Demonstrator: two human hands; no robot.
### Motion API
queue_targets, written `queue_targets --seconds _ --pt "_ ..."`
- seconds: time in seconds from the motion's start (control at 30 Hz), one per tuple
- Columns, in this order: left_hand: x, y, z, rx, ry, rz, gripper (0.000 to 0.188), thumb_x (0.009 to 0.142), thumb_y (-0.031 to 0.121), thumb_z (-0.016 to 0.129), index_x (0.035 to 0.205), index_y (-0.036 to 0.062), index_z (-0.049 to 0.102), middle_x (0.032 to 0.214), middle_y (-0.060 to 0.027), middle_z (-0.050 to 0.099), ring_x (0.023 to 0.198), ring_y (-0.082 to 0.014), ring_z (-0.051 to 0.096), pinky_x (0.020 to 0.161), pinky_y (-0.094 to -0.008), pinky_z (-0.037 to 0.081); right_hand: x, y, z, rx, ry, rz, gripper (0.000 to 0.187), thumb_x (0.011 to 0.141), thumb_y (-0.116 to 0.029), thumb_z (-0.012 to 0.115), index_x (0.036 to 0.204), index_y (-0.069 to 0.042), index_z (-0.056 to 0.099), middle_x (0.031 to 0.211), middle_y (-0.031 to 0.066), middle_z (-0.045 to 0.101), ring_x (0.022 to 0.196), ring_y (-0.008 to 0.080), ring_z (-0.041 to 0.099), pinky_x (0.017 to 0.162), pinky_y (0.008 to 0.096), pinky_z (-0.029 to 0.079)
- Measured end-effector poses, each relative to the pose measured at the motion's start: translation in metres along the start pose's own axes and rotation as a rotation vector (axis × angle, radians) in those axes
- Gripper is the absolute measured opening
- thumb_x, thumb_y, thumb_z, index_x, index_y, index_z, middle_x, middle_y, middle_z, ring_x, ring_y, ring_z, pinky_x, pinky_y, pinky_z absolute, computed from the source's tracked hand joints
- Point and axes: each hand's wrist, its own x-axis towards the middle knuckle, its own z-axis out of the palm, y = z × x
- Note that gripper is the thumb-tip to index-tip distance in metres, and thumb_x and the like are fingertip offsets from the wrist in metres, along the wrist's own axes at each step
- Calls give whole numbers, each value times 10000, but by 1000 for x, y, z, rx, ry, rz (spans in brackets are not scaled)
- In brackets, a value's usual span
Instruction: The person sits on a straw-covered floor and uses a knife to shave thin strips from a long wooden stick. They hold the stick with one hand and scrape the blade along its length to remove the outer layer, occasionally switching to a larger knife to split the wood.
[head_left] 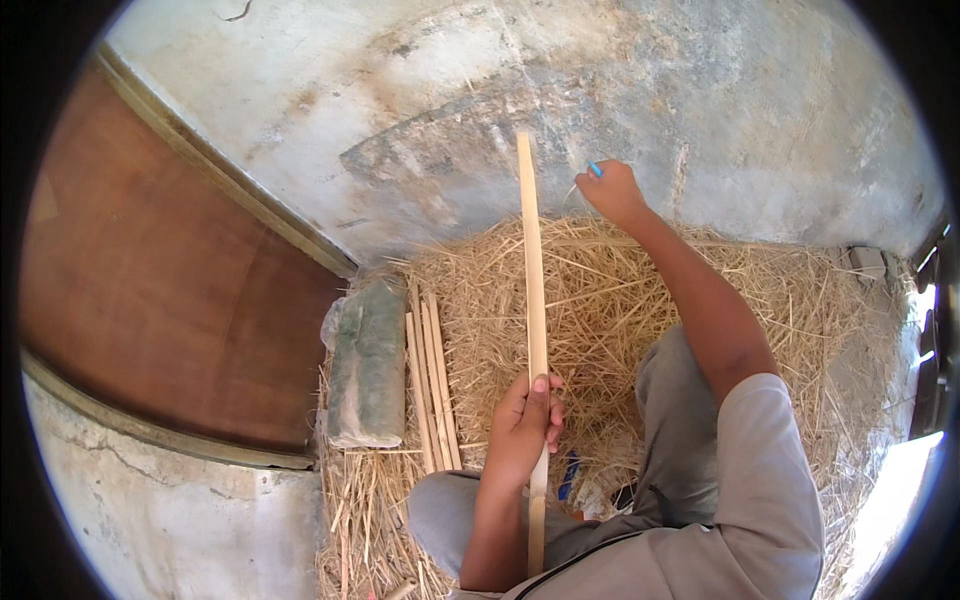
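A long, pale bamboo strip [533,260] stands out in front of me, its far end toward the wall and its near end by my lap. My left hand [522,425] is wrapped round its lower part, thumb lying along it. Up and to the right, my right hand [614,195] is closed in a fist on a small blue-handled tool [596,169]. A thin, light sliver shows beside that fist; whether it is a blade or a shaving I cannot tell. The tool is apart from the strip.
Loose straw-like shavings [600,290] cover the floor around my bent legs. Several more strips [432,380] lie at the left, beside a greenish wrapped block [368,365]. A stained wall [650,90] rises ahead, a brown door [170,280] stands left, and a grey block [866,262] sits far right.
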Motion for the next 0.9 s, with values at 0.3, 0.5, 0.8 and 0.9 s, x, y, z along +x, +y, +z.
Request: queue_targets --seconds 0.3,0.5,0.8,0.9 --pt "11 15 10 -117 5 -4 338 1080 387 431 959 79 504 637 20 424 485 -60 382 408 -228 339 -51 -65 28 160 -47 -432 225 890 -151 686 727 3 676 576 104 601 517 143 537 512 347 433" --pt "-3 9 27 -32 9 -40 384 1073 438 424 894 101 474 600 29 400 444 -56 373 389 -229 311 -36 -75 2 282 0 -209 246 895 -162 691 707 -4 682 606 90 641 525 141 578 513 341 459" --pt "-5 12 18 -205 -12 -22 394 1075 422 422 855 96 452 565 17 329 419 -79 311 352 -236 274 -42 -78 -2 46 17 -403 178 854 -206 682 769 -55 721 638 156 650 557 318 628 569 424 514" --pt "-6 14 15 -228 3 -6 396 1075 422 418 851 98 447 562 15 321 418 -78 304 343 -236 259 -50 -88 -4 -11 -16 -416 180 825 -215 683 729 -64 704 614 164 627 573 350 628 587 439 519"
